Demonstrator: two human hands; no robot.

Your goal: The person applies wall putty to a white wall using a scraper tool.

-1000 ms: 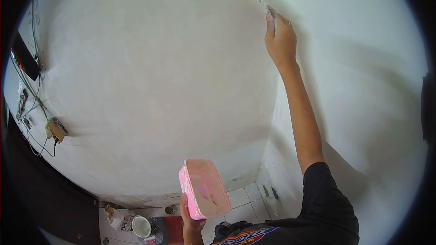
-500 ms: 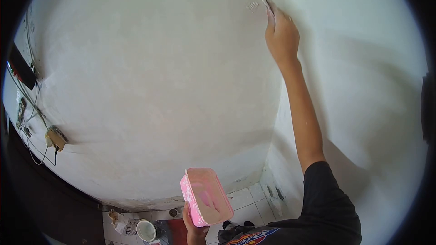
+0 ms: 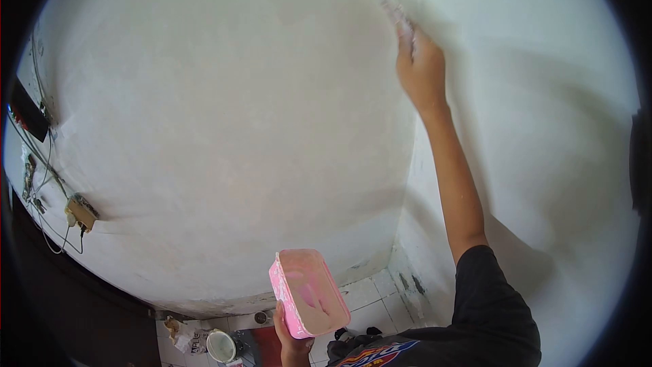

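My right hand (image 3: 424, 71) reaches up to the wall (image 3: 238, 129) near the corner, closed around a putty knife (image 3: 402, 20). The knife is smeared with whitish paste and blurred by motion, with its tip at or very near the wall surface. Low in the view, my left hand (image 3: 291, 343) grips the side of a pink plastic tub (image 3: 285, 302). Pale putty coats the tub's inside, and white smears mark its outer wall. Its open top faces me. Part of the left hand is hidden beneath the tub.
An adjoining wall (image 3: 530, 163) rises at the right. Wires and a socket box (image 3: 81, 213) hang on the left, below a dark panel (image 3: 30, 109). On the tiled floor stand a white bucket (image 3: 221, 345), a crumpled bag (image 3: 187, 335) and a small round container (image 3: 261, 317).
My right hand has moved slightly down, and the putty knife has turned. The streaky dab of putty beside it no longer shows. My left hand holds the tub in nearly the same place.
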